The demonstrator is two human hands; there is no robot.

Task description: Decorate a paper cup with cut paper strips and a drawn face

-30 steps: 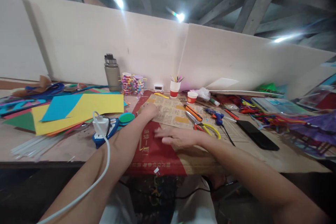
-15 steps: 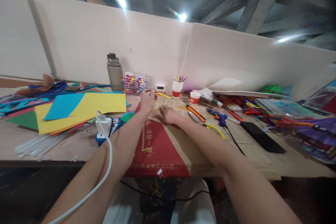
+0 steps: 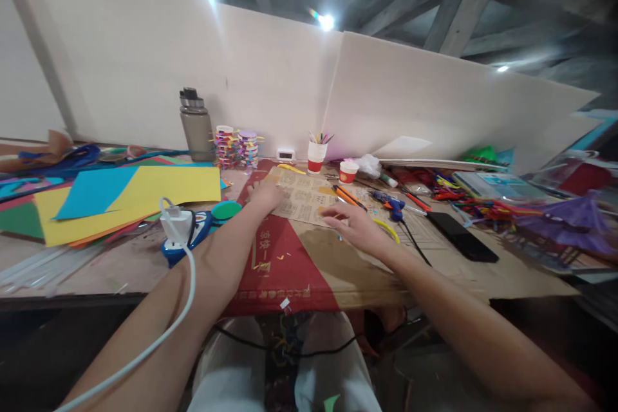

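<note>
A printed brown paper sheet (image 3: 302,198) lies on the red and brown cardboard (image 3: 284,257) in front of me. My left hand (image 3: 265,194) rests at the sheet's left edge, fingers spread and holding nothing. At the right side of the sheet, my right hand (image 3: 351,222) has its fingers apart, with nothing between them. Just beyond it are an orange cutter (image 3: 348,196) and yellow-handled scissors (image 3: 387,230), partly hidden by the hand and forearm. A blue glue gun (image 3: 394,206) lies further right.
Coloured paper (image 3: 178,185), a white plug (image 3: 177,225) and a bottle (image 3: 196,125) stand or lie left. Paper cups (image 3: 317,158) are at the back. A black phone (image 3: 462,236) and pipe cleaners (image 3: 477,206) lie right. A white cable crosses my left forearm.
My right hand has moved right, off the middle of the paper, uncovering more print. My left hand has lowered onto the paper's left edge with its fingers spread. The view has shifted slightly.
</note>
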